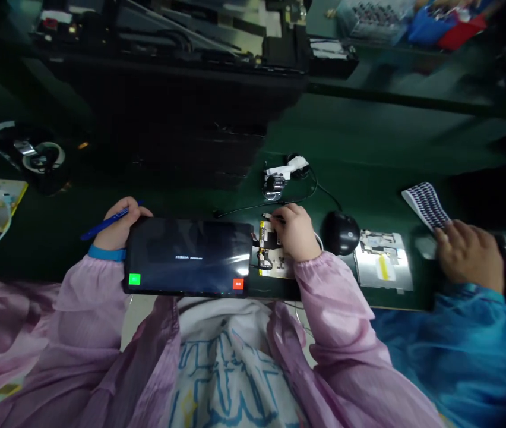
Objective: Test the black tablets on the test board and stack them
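A blue pen (106,224) is gripped in my left hand (117,229), whose fingers are curled beside the upper left corner of a tablet-like screen (186,261). The screen is lit, with small pale text, a green box and a red box. At its right lies an opened device body (275,261) with a yellow edge and exposed parts, joined to the screen by short dark leads. Over that body my right hand (295,232) is closed, fingertips together at its top edge by a small dark piece (266,216); what they hold is mostly hidden. A white cable (319,241) curves out behind the wrist.
Beyond lie a clamp-like metal piece (274,184) with white tape, a thin black cable (244,208) and a black mouse (342,233). A co-worker's hand (471,252) touches a patterned strip (426,205) beside a silver device body (384,261). A dark stack (168,119) stands behind.
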The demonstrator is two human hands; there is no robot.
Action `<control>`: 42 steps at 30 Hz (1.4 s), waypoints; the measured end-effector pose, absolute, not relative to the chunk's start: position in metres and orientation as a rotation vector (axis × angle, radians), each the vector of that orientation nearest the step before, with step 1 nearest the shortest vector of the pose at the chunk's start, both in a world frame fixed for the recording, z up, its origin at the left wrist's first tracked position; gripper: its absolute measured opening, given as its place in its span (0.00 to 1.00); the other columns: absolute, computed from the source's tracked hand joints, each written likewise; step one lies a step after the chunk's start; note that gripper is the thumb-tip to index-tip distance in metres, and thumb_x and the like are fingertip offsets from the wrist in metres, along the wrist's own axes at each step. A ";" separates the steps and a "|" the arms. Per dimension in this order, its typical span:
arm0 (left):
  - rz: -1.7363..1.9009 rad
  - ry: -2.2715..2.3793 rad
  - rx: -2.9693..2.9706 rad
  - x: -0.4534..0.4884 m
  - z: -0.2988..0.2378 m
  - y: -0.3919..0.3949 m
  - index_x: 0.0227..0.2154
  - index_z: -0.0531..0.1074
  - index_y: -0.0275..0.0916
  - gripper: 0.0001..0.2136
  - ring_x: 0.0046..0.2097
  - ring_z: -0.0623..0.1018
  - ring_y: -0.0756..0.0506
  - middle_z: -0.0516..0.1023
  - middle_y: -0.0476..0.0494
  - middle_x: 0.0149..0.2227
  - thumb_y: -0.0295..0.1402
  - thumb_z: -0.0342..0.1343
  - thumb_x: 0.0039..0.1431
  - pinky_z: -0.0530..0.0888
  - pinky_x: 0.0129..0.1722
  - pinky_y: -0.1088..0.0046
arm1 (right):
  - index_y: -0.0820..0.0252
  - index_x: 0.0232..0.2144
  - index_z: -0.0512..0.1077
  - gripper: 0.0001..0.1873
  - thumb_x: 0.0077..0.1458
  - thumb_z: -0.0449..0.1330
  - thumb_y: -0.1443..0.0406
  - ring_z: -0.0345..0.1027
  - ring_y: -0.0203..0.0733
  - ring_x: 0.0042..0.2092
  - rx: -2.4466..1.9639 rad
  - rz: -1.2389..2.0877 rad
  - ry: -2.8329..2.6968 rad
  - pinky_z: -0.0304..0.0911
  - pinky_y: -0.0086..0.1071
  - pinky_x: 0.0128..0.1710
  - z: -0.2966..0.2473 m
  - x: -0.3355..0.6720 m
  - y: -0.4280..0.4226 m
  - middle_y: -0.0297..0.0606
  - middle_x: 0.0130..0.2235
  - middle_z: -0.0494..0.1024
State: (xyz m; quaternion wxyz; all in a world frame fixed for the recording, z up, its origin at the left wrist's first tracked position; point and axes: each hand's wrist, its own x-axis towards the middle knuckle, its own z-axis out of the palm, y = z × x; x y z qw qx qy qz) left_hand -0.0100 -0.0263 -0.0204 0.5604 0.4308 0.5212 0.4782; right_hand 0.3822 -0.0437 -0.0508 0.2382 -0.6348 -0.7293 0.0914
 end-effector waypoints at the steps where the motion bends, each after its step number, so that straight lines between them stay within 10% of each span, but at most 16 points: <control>1: 1.112 1.219 1.006 -0.010 -0.019 -0.027 0.25 0.62 0.39 0.20 0.29 0.74 0.49 0.79 0.52 0.30 0.43 0.69 0.45 0.71 0.29 0.75 | 0.60 0.32 0.73 0.08 0.58 0.54 0.66 0.68 0.52 0.41 -1.700 0.278 -1.980 0.66 0.47 0.43 -0.048 0.381 -0.047 0.47 0.36 0.75; 21: 0.981 1.310 1.143 -0.004 -0.011 -0.017 0.23 0.58 0.42 0.30 0.27 0.70 0.47 0.75 0.55 0.27 0.57 0.68 0.30 0.70 0.23 0.72 | 0.59 0.37 0.72 0.05 0.61 0.56 0.66 0.70 0.40 0.33 -1.192 0.545 -1.874 0.69 0.34 0.33 -0.048 0.362 -0.125 0.40 0.31 0.76; 42: 1.200 1.034 1.143 0.002 -0.024 -0.016 0.25 0.63 0.42 0.22 0.23 0.72 0.48 0.76 0.45 0.27 0.44 0.72 0.38 0.69 0.17 0.76 | 0.65 0.36 0.73 0.09 0.63 0.53 0.70 0.70 0.41 0.32 -1.118 0.284 -2.133 0.65 0.33 0.31 -0.041 0.357 -0.114 0.42 0.32 0.78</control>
